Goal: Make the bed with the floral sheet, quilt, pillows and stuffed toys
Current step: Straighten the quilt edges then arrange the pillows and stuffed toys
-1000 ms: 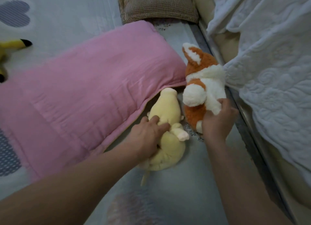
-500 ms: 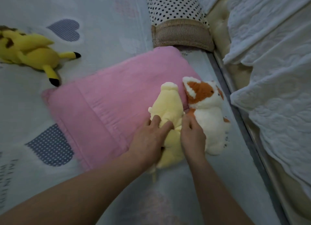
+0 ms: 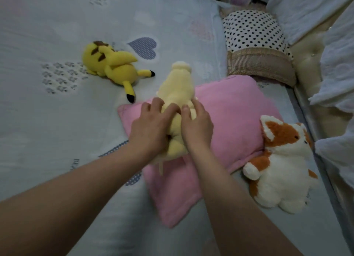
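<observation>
A pale yellow plush toy [image 3: 178, 91] lies over the upper left part of the pink pillow [image 3: 235, 125]. My left hand [image 3: 151, 127] grips its left side and my right hand [image 3: 197, 125] grips its right side, fingers curled into the plush. An orange and white plush fox [image 3: 279, 171] lies by the pillow's right edge, untouched. A bright yellow plush with black-tipped ears [image 3: 113, 68] lies on the pale sheet with heart prints [image 3: 57, 121] to the upper left.
A polka-dot pillow with a beige woven band [image 3: 254, 37] stands at the head of the bed. The padded beige bed frame [image 3: 314, 68] runs along the right. A white quilted cover [image 3: 337, 64] is bunched over that side.
The pale yellow toy has moved up and left onto the pink pillow, both hands now on it. My right hand has let go of the fox, which stays at the pillow's right edge.
</observation>
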Tool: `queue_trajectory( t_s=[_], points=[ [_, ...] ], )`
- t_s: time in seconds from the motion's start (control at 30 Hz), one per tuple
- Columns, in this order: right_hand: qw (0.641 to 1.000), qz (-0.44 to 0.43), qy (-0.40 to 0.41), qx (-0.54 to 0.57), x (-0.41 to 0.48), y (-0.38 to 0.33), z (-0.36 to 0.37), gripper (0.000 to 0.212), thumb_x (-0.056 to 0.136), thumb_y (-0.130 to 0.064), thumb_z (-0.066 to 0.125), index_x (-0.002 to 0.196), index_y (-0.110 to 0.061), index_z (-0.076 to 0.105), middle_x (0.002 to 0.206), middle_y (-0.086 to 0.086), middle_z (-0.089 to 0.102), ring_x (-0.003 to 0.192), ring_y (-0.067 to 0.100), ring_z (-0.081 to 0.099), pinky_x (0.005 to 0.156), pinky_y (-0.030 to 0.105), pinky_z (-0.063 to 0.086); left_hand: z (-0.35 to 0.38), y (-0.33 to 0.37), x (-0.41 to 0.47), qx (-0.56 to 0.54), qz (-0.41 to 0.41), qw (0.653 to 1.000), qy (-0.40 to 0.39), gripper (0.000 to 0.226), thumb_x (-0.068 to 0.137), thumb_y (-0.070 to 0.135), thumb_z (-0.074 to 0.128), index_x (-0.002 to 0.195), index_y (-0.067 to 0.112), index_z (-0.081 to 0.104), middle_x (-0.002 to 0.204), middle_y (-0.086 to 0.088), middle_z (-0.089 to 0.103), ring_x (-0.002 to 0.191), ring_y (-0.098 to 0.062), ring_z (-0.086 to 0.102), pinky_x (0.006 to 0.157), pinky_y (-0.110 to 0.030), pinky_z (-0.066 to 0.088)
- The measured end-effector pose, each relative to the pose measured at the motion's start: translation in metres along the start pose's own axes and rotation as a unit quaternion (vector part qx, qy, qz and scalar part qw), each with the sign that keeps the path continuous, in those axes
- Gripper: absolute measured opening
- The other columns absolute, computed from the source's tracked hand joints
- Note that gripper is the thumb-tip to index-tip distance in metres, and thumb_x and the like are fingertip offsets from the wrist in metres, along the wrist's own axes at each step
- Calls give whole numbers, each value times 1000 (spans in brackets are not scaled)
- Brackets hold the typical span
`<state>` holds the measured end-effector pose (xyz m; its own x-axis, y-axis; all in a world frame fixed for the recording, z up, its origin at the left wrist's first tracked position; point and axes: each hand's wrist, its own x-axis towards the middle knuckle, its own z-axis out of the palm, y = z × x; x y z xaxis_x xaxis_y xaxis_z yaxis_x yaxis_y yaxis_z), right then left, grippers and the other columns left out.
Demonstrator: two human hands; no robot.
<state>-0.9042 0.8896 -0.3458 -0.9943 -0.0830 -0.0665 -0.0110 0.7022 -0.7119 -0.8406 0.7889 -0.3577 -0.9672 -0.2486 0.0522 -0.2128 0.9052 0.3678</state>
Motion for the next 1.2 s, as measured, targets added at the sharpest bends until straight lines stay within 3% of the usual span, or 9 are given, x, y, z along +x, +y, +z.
queue_trajectory(
  t_s=[0.1, 0.2, 0.37, 0.47, 0.67, 0.87, 1.0, 1.13, 1.2],
  points=[
    [996, -50, -61, 45, 12, -53, 52, 43, 99, -34, 47, 139, -21, 51, 141, 8, 51, 132, 23, 44, 105, 30, 32, -26, -61, 18, 27, -74, 996, 38, 72, 78, 20, 68, 139, 43, 35, 146, -6, 29, 128, -36, 32, 78, -48, 49],
    [983, -99, -147, 48, 16, -78, 90, 45, 101, -28, 41, 145, -20, 43, 149, 11, 39, 138, 25, 36, 112, 36, 30, -35, -93, 30, 64, -127, 990, 2, 83, 86, 23, 66, 149, 46, 16, 161, -3, 3, 146, -37, 5, 103, -65, 34],
    [977, -97, -181, 57, -3, -72, 105, 47, 103, -24, 33, 150, -28, 32, 156, 9, 28, 144, 25, 25, 116, 38, 23, -21, -100, 27, 103, -133, 986, -10, 72, 98, 31, 51, 151, 44, 4, 163, 2, -8, 148, -36, -5, 107, -67, 24],
    [982, -64, -170, 55, -1, -32, 80, 52, 103, -28, 35, 153, -33, 22, 163, 6, 12, 149, 19, 10, 118, 36, 13, -3, -77, 25, 120, -107, 987, -25, 84, 91, 31, 61, 152, 41, 3, 163, 1, -6, 148, -36, -2, 109, -63, 26],
    [999, -29, -8, -35, 12, 104, -15, 60, 100, -34, 43, 154, -31, 17, 162, 3, 17, 148, 19, 10, 117, 31, 13, 47, 15, 26, 83, -30, 994, -66, 88, 89, 33, 62, 154, 36, 3, 163, -4, -4, 148, -37, -1, 113, -56, 24],
    [973, 59, 141, -174, 34, 242, -143, 69, 96, -38, 52, 155, -20, 20, 155, 19, 27, 144, 39, 20, 117, 48, 19, 130, 171, 27, -84, 81, 983, -138, 71, 95, 37, 51, 155, 28, 13, 162, -10, 3, 147, -35, 8, 118, -43, 20],
    [958, 151, 101, -221, 57, 293, -186, 84, 91, -59, 50, 155, -27, 6, 161, 14, 12, 147, 36, 10, 115, 56, 20, 177, 252, 42, -126, 112, 967, -189, 79, 93, 44, 56, 155, 29, 9, 161, -8, 10, 143, -32, 22, 111, -43, 33],
    [957, 269, 25, -103, 76, 345, -199, 105, 78, -75, 55, 154, -33, -5, 162, 10, -3, 148, 33, 8, 115, 55, 22, 230, 311, 55, -10, 126, 951, -282, 119, 76, 57, 71, 151, 30, -18, 160, -16, 1, 138, -39, 28, 110, -49, 33],
    [952, 291, -6, -94, 77, 366, -196, 105, 77, -77, 52, 154, -35, -6, 162, 10, -2, 147, 34, 13, 114, 56, 24, 253, 323, 51, 39, 110, 949, -292, 123, 76, 55, 71, 149, 30, -25, 156, -22, 9, 135, -42, 31, 107, -51, 34]
  ],
)
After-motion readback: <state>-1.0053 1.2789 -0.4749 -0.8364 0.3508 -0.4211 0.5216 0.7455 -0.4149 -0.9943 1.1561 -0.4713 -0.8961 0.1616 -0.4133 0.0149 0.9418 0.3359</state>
